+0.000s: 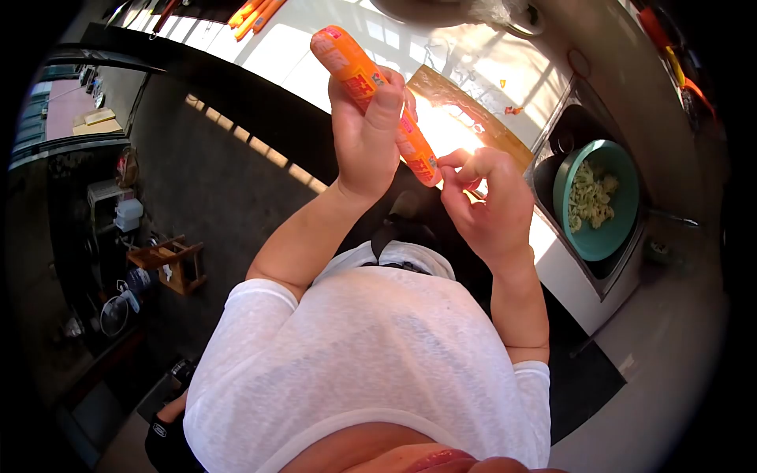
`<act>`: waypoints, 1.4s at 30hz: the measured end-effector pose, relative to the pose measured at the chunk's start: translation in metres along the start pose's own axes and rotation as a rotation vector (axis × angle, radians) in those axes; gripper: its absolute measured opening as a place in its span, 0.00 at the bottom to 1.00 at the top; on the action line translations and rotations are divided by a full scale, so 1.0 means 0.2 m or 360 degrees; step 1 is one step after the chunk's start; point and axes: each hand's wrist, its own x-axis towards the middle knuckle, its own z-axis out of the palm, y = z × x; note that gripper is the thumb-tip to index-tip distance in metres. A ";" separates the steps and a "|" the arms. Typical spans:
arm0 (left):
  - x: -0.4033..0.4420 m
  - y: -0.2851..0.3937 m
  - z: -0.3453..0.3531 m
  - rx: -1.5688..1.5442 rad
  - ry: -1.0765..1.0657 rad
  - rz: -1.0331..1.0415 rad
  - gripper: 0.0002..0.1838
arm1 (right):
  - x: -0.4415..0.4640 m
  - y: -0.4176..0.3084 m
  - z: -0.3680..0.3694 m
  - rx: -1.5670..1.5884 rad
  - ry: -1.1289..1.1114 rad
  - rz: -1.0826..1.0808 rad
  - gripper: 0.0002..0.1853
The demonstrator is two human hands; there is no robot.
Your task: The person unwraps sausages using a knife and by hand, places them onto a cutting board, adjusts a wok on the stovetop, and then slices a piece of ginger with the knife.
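Observation:
A long ham sausage in an orange printed wrapper (344, 59) slants across the upper middle of the view. My left hand (367, 138) is closed around its middle, holding it above the counter's edge. At the lower end of the sausage, the thumb and forefinger of my right hand (490, 201) pinch the wrapper's tip. Whether the wrapper is torn there I cannot tell. Behind the hands lies a wooden cutting board (473, 118), partly washed out by bright sunlight.
Small orange scraps (512, 110) lie on the white counter (303, 35). More orange sticks (256, 14) are at the far left. On the right, a green basin (561, 189) with pale chopped vegetables (593, 197) sits in the sink (544, 169). A wooden stool (177, 264) stands on the floor.

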 end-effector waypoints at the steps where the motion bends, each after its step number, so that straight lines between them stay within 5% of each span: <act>1: 0.00 0.00 0.00 0.0017 0.0006 0.0031 0.20 | 0.00 0.00 0.01 -0.0052 0.0005 -0.0040 0.15; 12: -0.02 -0.01 0.03 0.0044 0.0093 0.0091 0.18 | 0.02 0.02 0.04 -0.0228 -0.0098 -0.0176 0.18; 20: -0.02 -0.02 0.02 0.0106 0.0107 0.0061 0.19 | 0.02 0.02 0.03 -0.0047 -0.0170 0.0215 0.14; 37: 0.01 -0.05 0.03 0.0115 0.0180 0.0100 0.21 | 0.07 0.03 0.03 -0.0224 -0.0237 0.0060 0.14; 42: 0.02 -0.01 0.03 0.0092 0.0257 0.0067 0.21 | 0.07 0.04 0.02 0.0266 -0.0222 0.0345 0.13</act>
